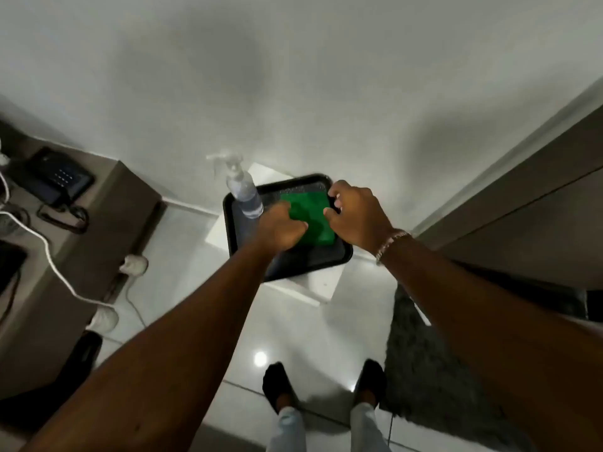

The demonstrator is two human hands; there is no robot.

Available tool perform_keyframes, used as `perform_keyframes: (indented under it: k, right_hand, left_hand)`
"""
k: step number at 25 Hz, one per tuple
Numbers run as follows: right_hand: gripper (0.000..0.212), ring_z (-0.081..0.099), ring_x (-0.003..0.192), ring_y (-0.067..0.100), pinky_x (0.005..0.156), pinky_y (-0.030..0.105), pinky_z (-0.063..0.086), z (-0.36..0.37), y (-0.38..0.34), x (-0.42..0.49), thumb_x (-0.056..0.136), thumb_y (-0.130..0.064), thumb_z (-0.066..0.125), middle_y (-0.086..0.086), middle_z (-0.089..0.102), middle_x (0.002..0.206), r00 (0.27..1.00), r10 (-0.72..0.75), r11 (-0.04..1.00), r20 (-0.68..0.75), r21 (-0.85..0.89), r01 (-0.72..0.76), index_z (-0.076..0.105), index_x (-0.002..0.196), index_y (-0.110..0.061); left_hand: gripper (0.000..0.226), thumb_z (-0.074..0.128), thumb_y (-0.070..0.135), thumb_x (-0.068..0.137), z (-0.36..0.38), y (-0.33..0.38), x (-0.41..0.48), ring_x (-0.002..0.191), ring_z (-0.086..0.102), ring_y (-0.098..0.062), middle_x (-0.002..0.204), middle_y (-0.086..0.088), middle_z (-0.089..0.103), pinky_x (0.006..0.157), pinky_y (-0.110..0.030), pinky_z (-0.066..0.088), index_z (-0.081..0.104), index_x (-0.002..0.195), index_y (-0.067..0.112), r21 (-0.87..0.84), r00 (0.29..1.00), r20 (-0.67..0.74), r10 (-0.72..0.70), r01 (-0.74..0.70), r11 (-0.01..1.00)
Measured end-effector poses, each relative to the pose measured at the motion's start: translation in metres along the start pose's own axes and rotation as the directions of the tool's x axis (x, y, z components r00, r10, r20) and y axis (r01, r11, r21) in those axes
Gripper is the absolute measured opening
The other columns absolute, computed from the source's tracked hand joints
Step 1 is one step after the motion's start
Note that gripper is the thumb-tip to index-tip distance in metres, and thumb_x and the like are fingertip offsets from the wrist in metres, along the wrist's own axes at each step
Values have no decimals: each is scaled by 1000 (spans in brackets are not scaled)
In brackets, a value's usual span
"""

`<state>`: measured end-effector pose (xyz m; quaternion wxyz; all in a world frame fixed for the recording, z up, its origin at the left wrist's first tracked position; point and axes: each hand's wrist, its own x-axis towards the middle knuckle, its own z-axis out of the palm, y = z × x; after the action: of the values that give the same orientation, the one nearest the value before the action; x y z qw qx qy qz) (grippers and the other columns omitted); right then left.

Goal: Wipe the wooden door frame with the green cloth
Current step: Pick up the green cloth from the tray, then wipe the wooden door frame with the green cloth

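A green cloth (310, 216) lies flat in a black tray (313, 262) on a small white stand below me. My left hand (280, 228) rests on the cloth's left edge with fingers curled onto it. My right hand (355, 213) is at the cloth's right edge, fingertips pinching or touching it. Whether either hand has lifted the cloth is unclear. The wooden door frame (522, 190) runs diagonally along the right side, well away from both hands.
A clear spray bottle (243, 190) stands on the tray's left corner, close to my left hand. A desk with a phone (57, 179) and white cables is at the left. A dark rug (434, 363) lies right of my feet on glossy tiles.
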<state>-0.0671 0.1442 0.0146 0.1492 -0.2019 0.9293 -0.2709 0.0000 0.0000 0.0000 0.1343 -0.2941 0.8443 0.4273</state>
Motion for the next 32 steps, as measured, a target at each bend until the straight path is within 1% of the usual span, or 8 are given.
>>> perform_keyframes:
  k: [2, 7, 12, 14, 19, 23, 28, 32]
  right_hand:
    - [34, 63, 106, 40, 87, 39, 52, 20, 2, 9, 87, -17, 65, 22, 68, 112, 999, 29, 999, 31, -36, -28, 57, 119, -5]
    - [43, 60, 109, 39, 85, 35, 49, 45, 3, 15, 80, -5, 65, 21, 62, 119, 979, 191, 978, 78, 68, -196, 50, 120, -5]
    - [52, 63, 104, 28, 83, 35, 56, 32, 8, 15, 76, 1, 71, 12, 63, 112, 952, 306, 868, 20, 406, -287, 49, 121, -11]
    - [54, 64, 99, 24, 75, 28, 55, 17, 7, 8, 75, 2, 74, 4, 62, 106, 950, 314, 809, -6, 525, -264, 49, 121, -16]
    - [66, 64, 89, 22, 75, 31, 57, -63, -5, -25, 76, 3, 76, -1, 60, 110, 930, 289, 720, -225, 692, -57, 47, 129, -22]
    - [68, 62, 95, 20, 80, 32, 57, -153, -25, -52, 77, 9, 72, -5, 57, 110, 847, 214, 705, -486, 677, 211, 46, 132, -22]
    - [61, 61, 99, 16, 90, 34, 55, -279, -44, -103, 79, 1, 67, -7, 57, 116, 613, 63, 650, -788, 498, 573, 48, 122, -38]
    - [54, 62, 112, 21, 100, 38, 53, -357, -49, -127, 84, 5, 69, 15, 60, 125, 378, 23, 657, -926, 298, 692, 51, 123, -28]
  left_hand:
    - [32, 61, 9, 78, 10, -4, 11, 105, 64, -35, 112, -17, 67, 86, -39, 55, 58, 109, 7, 9, 999, -21, -39, 39, 999]
    - [46, 64, 3, 72, 25, -6, 30, 105, 62, -35, 114, -19, 63, 86, -38, 55, 53, 117, 3, -310, 937, -235, -258, 179, 934]
    - [48, 70, -3, 71, 7, 9, 33, 67, 62, -22, 90, -13, 65, 39, -21, 49, 57, 118, -2, -620, 892, 51, -448, 380, 686]
    - [43, 66, -2, 76, -4, 21, 21, 69, 61, -20, 88, -8, 65, 50, -29, 49, 58, 117, 5, -640, 883, 176, -436, 439, 630]
    - [42, 61, -16, 78, -34, 87, -23, 97, 70, -37, 105, -17, 70, 66, -46, 62, 59, 112, 7, -803, 978, 191, -83, 204, 559]
    - [57, 63, -19, 75, -65, 175, -65, 102, 69, -42, 114, -30, 68, 85, -55, 59, 50, 126, 4, -837, 964, 98, 245, -53, 545]
    - [58, 77, -4, 67, -97, 286, -131, 94, 73, -31, 95, -17, 76, 76, -38, 60, 58, 119, 14, -827, 773, -78, 630, -403, 391]
    - [50, 79, -4, 65, -104, 376, -178, 89, 72, -22, 91, -6, 76, 77, -33, 60, 65, 109, 16, -689, 555, -255, 792, -679, 254]
